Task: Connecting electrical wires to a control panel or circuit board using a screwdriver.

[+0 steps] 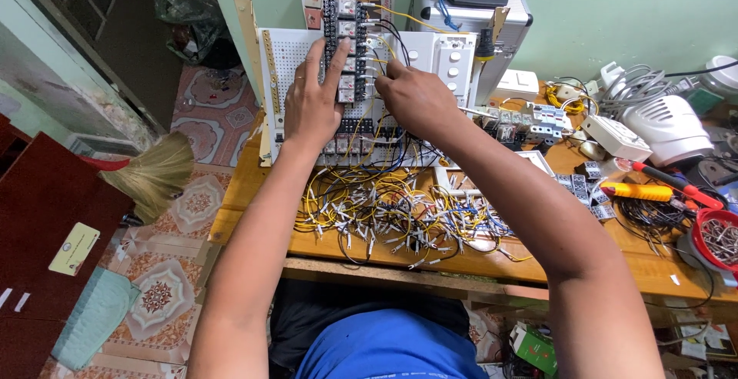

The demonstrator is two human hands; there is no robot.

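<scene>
A white perforated panel (pixel 286 64) leans upright at the back of a wooden workbench (pixel 254 183). A column of relays (pixel 347 48) runs down a rail on it. My left hand (pixel 311 102) lies flat on the panel, its fingers against the left side of the relays. My right hand (pixel 415 98) is at the right side of the column, its fingertips pinched among the thin wires there; what they grip is hidden. Below the panel, a tangle of yellow, black and white wires (pixel 392 214) with white end sleeves spreads over the bench.
More relays (pixel 530 121) lie to the right. Further right are an orange-handled tool (pixel 638 191), a red-handled tool (pixel 676 184), a white appliance (pixel 669 129) and a red bowl of small metal parts (pixel 719 239). A silver case (pixel 469 14) stands behind. A broom (pixel 150 171) lies on the tiled floor.
</scene>
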